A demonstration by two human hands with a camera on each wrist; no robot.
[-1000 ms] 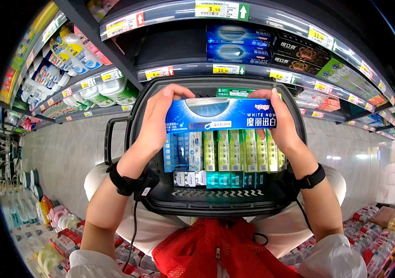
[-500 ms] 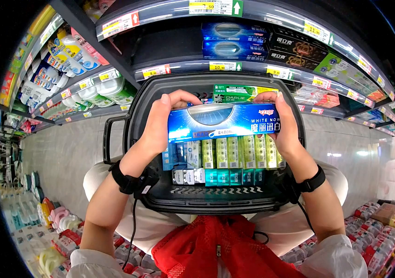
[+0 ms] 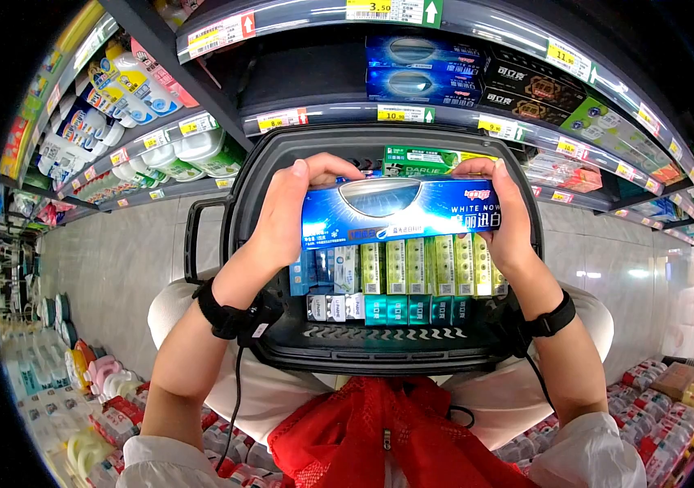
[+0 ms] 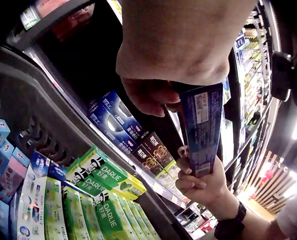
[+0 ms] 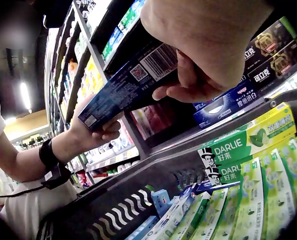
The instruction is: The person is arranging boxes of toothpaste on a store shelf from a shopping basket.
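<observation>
A blue White Now toothpaste box is held level over the black basket, its printed front turned up toward the head camera. My left hand grips its left end and my right hand grips the right end, fingers curled over the far side. Both wrist views show the back of the toothpaste box, with a barcode visible in the right wrist view. Below it, the basket holds green Darlie boxes, a row of yellow-green boxes, teal boxes and light blue boxes.
A shelf beyond the basket carries two matching blue boxes beside black boxes. Bottles line the left shelf. The basket stands between the person's knees, and packaged bottles lie behind on the right.
The toothpaste box has come slightly nearer the person, with both hands still gripping its ends. More of the green Darlie boxes shows behind it.
</observation>
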